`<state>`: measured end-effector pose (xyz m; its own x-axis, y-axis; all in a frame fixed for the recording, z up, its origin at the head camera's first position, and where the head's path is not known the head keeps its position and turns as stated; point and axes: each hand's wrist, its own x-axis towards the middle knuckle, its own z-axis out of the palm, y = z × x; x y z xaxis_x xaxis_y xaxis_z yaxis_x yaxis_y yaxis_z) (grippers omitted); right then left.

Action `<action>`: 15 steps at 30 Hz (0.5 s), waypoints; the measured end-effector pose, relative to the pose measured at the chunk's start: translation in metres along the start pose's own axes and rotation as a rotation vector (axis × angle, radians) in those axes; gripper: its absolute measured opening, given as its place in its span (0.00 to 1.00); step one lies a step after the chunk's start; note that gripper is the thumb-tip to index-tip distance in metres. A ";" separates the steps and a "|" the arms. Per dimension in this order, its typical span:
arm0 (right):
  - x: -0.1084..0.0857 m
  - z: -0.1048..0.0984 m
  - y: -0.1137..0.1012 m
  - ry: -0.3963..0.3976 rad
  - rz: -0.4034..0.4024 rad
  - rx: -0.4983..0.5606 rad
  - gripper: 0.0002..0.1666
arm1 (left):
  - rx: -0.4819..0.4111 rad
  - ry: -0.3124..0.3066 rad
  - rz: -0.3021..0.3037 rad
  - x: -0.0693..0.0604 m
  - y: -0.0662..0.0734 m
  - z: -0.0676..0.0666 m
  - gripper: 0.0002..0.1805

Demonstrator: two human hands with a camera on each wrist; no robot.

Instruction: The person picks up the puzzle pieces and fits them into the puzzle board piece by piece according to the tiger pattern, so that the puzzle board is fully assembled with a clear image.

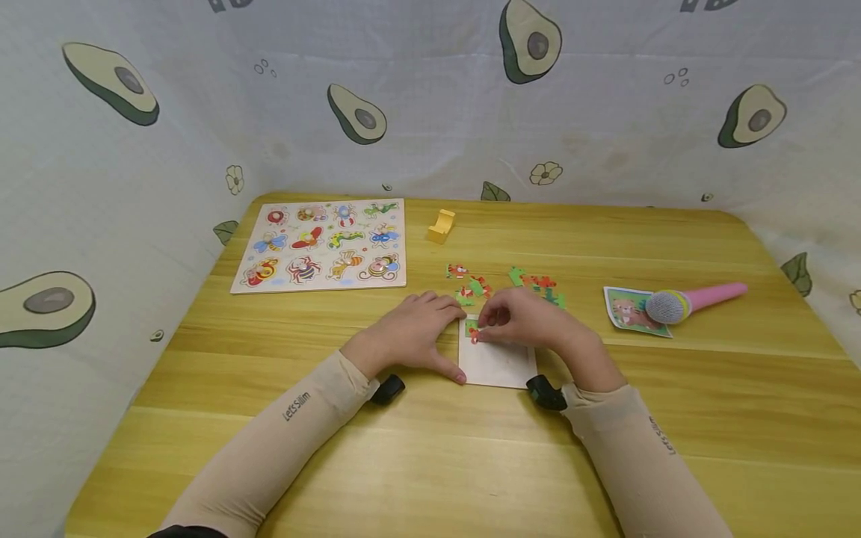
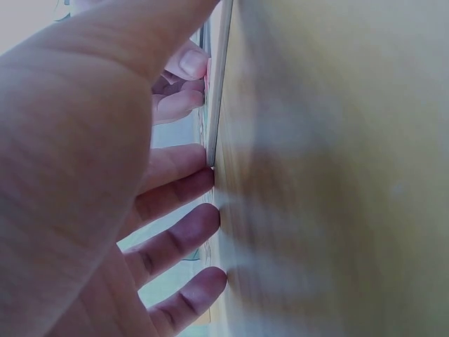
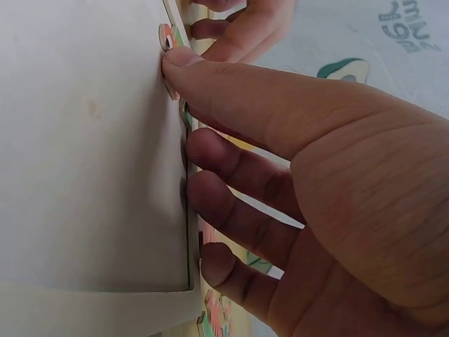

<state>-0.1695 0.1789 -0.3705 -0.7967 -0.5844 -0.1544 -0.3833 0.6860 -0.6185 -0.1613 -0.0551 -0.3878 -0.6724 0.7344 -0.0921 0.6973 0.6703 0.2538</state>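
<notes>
A pale square board (image 1: 498, 366) lies flat on the table, with a green puzzle piece (image 1: 470, 327) in its upper left corner. My right hand (image 1: 531, 321) pinches a small red-orange puzzle piece (image 1: 474, 335) at that corner; in the right wrist view the thumb presses on the piece (image 3: 167, 36). The left hand (image 1: 415, 335) rests at the board's left side, thumb by the lower left corner and fingertips near the upper left one. In the left wrist view its fingers (image 2: 179, 235) are spread along the table by the board's edge (image 2: 219, 105).
Loose puzzle pieces (image 1: 476, 287) and more pieces (image 1: 538, 282) lie just beyond the board. Farther back are an insect puzzle board (image 1: 323, 246) at left and a yellow block (image 1: 441, 226). At right, a pink microphone (image 1: 713, 297) lies partly over a bear picture card (image 1: 628, 312).
</notes>
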 end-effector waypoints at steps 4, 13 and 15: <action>0.000 0.000 0.000 -0.001 0.000 0.007 0.06 | 0.003 0.002 0.002 0.000 0.000 0.000 0.58; -0.002 -0.005 0.005 0.027 0.009 0.022 0.05 | 0.042 -0.007 -0.009 -0.001 0.002 -0.003 0.59; -0.004 -0.008 0.007 0.049 0.007 0.009 0.04 | 0.047 -0.012 -0.011 -0.002 0.003 -0.004 0.58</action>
<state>-0.1728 0.1892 -0.3685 -0.8211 -0.5579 -0.1210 -0.3739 0.6857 -0.6245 -0.1589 -0.0545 -0.3829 -0.6771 0.7282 -0.1062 0.7011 0.6821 0.2076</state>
